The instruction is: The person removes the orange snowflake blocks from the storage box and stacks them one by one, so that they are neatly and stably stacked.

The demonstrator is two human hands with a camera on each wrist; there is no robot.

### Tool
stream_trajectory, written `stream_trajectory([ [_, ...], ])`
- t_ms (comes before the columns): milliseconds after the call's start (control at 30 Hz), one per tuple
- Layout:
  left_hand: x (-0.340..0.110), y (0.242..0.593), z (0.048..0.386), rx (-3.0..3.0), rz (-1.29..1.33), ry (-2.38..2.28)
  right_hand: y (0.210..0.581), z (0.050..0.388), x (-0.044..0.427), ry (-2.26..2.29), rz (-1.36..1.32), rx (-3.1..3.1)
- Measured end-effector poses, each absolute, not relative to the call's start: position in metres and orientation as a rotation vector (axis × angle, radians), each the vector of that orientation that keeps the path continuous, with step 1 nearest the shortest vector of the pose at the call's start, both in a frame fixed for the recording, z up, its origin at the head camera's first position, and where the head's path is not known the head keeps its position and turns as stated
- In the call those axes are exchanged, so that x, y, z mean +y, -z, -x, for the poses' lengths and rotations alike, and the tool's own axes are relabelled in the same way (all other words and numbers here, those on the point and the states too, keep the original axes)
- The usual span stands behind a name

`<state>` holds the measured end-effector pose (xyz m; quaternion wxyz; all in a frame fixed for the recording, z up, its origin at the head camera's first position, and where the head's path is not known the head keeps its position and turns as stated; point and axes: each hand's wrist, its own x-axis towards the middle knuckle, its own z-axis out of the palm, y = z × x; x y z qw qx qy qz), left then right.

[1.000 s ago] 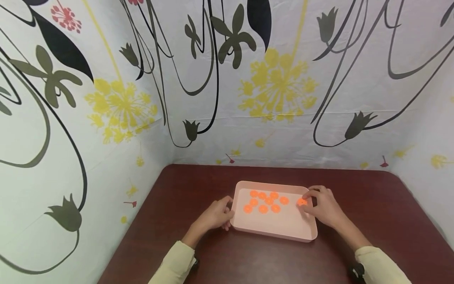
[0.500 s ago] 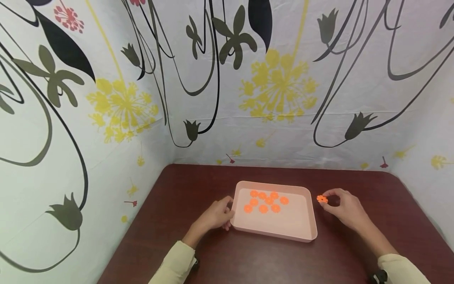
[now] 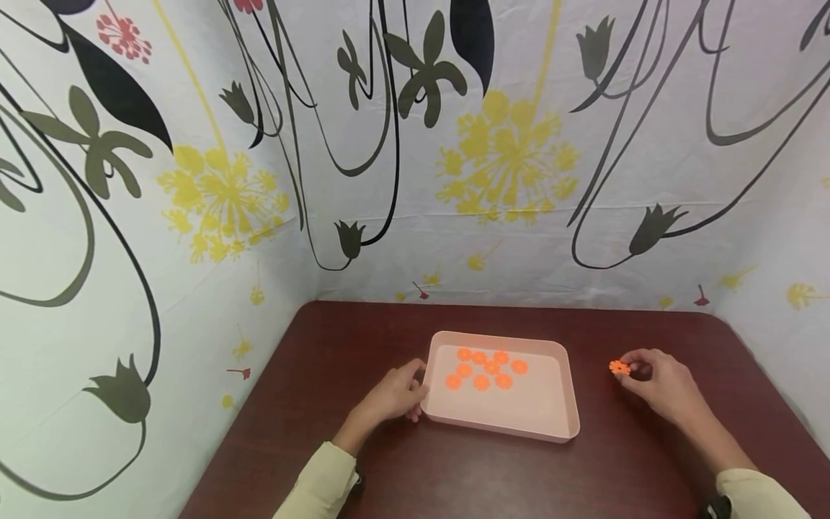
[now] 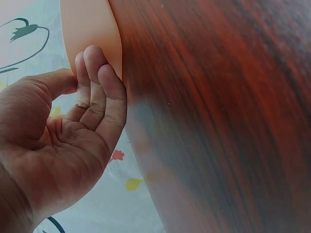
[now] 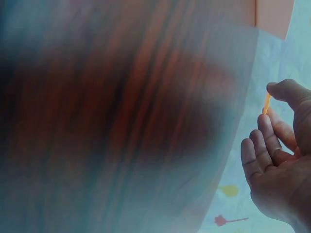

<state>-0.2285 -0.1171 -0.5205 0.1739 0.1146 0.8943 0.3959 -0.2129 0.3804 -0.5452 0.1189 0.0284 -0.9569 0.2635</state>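
A shallow pink tray (image 3: 512, 430) holds several flat orange flower-shaped pieces (image 3: 481, 382), grouped in its left and middle part. The left hand (image 3: 390, 393) grips the tray's left edge; in the left wrist view that hand (image 4: 73, 126) has its thumb and fingertips against the tray's wall (image 4: 92, 29). Right of the tray, the right hand (image 3: 664, 386) pinches one orange flower piece (image 3: 619, 367) between thumb and finger. The right wrist view shows this piece (image 5: 267, 103) edge-on in the right hand (image 5: 282, 155), whose other fingers are loosely bent.
The dark red-brown table (image 3: 493, 483) lies under the tray and both hands. Behind it and at the sides hangs a white cloth (image 3: 415, 180) printed with flowers. The tray's right rim (image 3: 572, 389) stands between the pieces inside and the right hand.
The right hand has moved right, from over the tray's right edge to the table area beside it, carrying the pinched orange piece. The left hand and the tray have stayed in place.
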Motion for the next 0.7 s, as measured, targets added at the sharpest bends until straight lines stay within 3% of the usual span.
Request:
stream_trajectory([
  [700,-0.117,0.519,0.228,2.540,-0.311,-1.124,0.545,0.224,0.385,-0.805,-0.016,-2.984],
])
